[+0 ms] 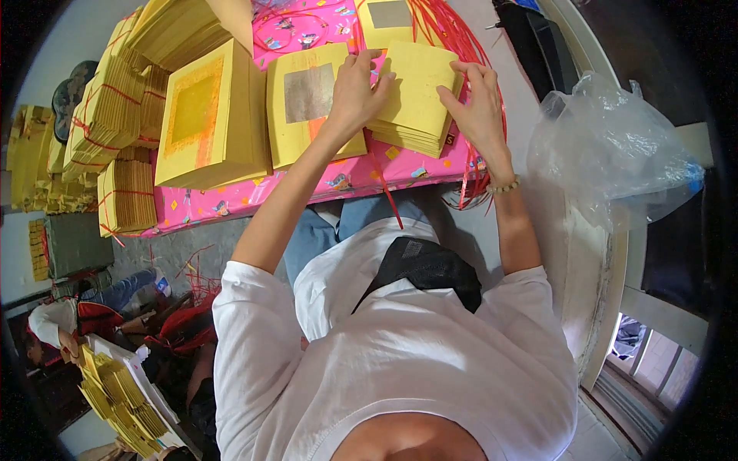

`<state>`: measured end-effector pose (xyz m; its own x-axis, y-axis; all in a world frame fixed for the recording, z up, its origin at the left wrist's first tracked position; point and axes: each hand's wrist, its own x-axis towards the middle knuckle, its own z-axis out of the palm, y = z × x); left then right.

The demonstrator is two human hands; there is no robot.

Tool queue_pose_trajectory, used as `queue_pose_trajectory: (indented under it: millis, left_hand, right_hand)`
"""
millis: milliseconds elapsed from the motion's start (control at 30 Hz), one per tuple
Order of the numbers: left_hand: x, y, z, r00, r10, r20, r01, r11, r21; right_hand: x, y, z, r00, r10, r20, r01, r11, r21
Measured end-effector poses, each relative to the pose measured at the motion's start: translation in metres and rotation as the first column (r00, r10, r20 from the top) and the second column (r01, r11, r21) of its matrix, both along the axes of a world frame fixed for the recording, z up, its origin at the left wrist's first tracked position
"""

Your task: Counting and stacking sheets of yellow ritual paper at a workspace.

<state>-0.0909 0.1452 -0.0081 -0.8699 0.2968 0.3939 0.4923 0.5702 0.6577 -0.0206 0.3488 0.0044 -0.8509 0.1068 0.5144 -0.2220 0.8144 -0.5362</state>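
A stack of folded yellow paper sheets (pixel 415 91) lies on the pink patterned table cover (pixel 330 181), between my hands. My left hand (pixel 360 88) is at its left edge, fingers stretched out and apart, with the thumb side touching the paper. At the right edge my right hand (pixel 477 104) grips the stack, thumb on top and fingers bent over the side. Beneath my left forearm is a yellow paper pile with a silver square (pixel 309 94). Red plastic ties (pixel 453 27) run behind and beside the stack.
Left of the hands stand a thick yellow paper block (pixel 201 115) and several tied bundles (pixel 104 115). A yellow sheet with a silver patch (pixel 388 14) lies at the far edge. A clear plastic bag (pixel 607 146) is at right. Another person's hand (pixel 71 347) is at lower left, by yellow bundles (pixel 123 396).
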Motion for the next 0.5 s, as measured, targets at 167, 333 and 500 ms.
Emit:
queue_pose_trajectory:
  millis: [167,333,500]
  left_hand:
    - [0.017,-0.031,0.022,0.998,-0.036,0.052,0.033,0.998,0.057]
    - [0.041,-0.073,0.03,0.992,-0.046,0.12,0.026,0.987,0.161]
    - [0.067,-0.109,0.029,0.991,0.025,0.132,-0.035,0.997,0.072]
  right_hand:
    - [-0.001,-0.001,0.009,1.0,0.007,0.014,-0.007,1.0,-0.001]
    - [-0.001,-0.01,0.028,0.996,-0.026,-0.084,0.028,0.999,0.024]
    - [-0.001,-0.042,0.061,0.976,0.139,-0.168,-0.132,0.99,0.054]
